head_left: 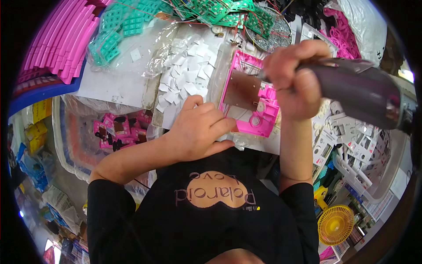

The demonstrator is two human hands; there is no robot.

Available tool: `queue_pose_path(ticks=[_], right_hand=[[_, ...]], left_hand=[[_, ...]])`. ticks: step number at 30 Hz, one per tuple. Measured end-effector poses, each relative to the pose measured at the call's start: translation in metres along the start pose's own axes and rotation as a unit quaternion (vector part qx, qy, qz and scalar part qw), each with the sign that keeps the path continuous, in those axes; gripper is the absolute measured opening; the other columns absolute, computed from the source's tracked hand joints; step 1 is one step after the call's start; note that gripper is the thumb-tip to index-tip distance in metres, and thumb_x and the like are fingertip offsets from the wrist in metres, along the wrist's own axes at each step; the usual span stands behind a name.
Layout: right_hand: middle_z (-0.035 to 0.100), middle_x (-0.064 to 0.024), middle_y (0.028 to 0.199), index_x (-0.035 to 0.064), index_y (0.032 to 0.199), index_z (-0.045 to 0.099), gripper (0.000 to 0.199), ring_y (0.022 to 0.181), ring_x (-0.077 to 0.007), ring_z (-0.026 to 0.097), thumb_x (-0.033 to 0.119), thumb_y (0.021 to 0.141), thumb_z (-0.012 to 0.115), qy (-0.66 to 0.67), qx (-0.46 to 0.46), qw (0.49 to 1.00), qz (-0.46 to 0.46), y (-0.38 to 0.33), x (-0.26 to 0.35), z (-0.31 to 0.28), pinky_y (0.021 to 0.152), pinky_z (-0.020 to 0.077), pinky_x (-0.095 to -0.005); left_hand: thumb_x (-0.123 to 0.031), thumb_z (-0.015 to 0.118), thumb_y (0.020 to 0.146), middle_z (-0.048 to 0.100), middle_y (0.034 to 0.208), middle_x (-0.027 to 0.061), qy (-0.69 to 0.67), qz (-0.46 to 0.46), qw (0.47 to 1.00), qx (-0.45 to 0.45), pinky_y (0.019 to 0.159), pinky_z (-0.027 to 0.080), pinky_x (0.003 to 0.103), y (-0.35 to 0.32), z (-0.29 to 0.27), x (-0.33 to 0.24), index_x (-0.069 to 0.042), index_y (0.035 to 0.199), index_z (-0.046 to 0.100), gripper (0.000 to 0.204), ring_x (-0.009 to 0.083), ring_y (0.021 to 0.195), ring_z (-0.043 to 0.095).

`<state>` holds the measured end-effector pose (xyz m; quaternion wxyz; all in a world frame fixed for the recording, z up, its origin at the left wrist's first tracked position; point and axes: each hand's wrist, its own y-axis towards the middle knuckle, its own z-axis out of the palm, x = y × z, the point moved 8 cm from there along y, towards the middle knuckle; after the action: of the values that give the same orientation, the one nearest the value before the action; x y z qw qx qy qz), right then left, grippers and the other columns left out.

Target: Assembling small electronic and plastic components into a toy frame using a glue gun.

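My right hand (pixel 299 81) is wrapped round a dark grey electric screwdriver (pixel 351 86), which lies almost level. Its tip reaches left over a pink plastic housing (pixel 259 128); whether it touches a screw is hidden by my fingers. A brown circuit board (pixel 241 90) sits inside the housing, with pink moulded parts beside it. My left hand (pixel 198 125) rests at the housing's near left corner, its index fingertip against the edge. The thumb and index finger are apart, the other fingers bent, and I see nothing held in them.
Small white squares (pixel 189 75) lie heaped left of the housing. Green circuit boards (pixel 211 11) and a round metal tray (pixel 279 33) of small parts sit behind. Pink panels (pixel 61 39) are stacked far left. A tub (pixel 66 141) with pink assemblies stands near left; white panels (pixel 356 136) fill the right.
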<state>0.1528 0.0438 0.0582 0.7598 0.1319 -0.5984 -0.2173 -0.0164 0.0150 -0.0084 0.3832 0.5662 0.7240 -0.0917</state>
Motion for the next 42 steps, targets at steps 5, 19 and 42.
queue_pose_path(ticks=[5, 19, 42], right_hand=[[0.066, -0.0122, 0.098, -0.0042, 0.135, 0.047, 0.057, 0.081, -0.0188, 0.057, 0.033, 0.095, 0.062, -0.301, -0.227, 0.909, -0.176, -0.012, 0.083, -0.025, 0.073, 0.0493, -0.0356], [0.067, 0.0021, 0.08, -0.0008, 0.103, 0.07, 0.013, 0.063, -0.0018, 0.052, 0.002, 0.09, 0.07, -0.252, 0.095, 0.896, 0.354, -0.1, -0.035, -0.022, 0.056, 0.0413, -0.0211], [0.062, 0.0026, 0.071, 0.0007, 0.096, 0.068, 0.009, 0.061, -0.0011, 0.053, 0.003, 0.089, 0.072, -0.174, -0.031, 0.928, 0.329, -0.116, -0.042, -0.019, 0.056, 0.0421, -0.0208]], left_hand=[[-0.016, 0.08, 0.08, 0.063, 0.08, 0.0004, 0.011, 0.039, 0.999, 0.025, 0.076, 0.044, 0.038, 0.009, 0.008, -0.006, -0.013, 0.106, 0.069, 0.028, 0.0216, 0.072, 0.061], [-0.001, 0.07, 0.093, 0.072, 0.09, 0.0071, -0.329, -0.273, 0.904, -0.008, 0.065, 0.052, 0.024, 0.02, 0.003, 0.036, 0.0, 0.103, 0.069, 0.01, 0.0107, 0.075, 0.068], [-0.004, 0.069, 0.087, 0.061, 0.071, -0.0015, -0.233, -0.193, 0.953, 0.016, 0.054, 0.041, 0.022, 0.035, 0.01, 0.03, 0.0, 0.097, 0.067, 0.01, 0.0029, 0.059, 0.05]])
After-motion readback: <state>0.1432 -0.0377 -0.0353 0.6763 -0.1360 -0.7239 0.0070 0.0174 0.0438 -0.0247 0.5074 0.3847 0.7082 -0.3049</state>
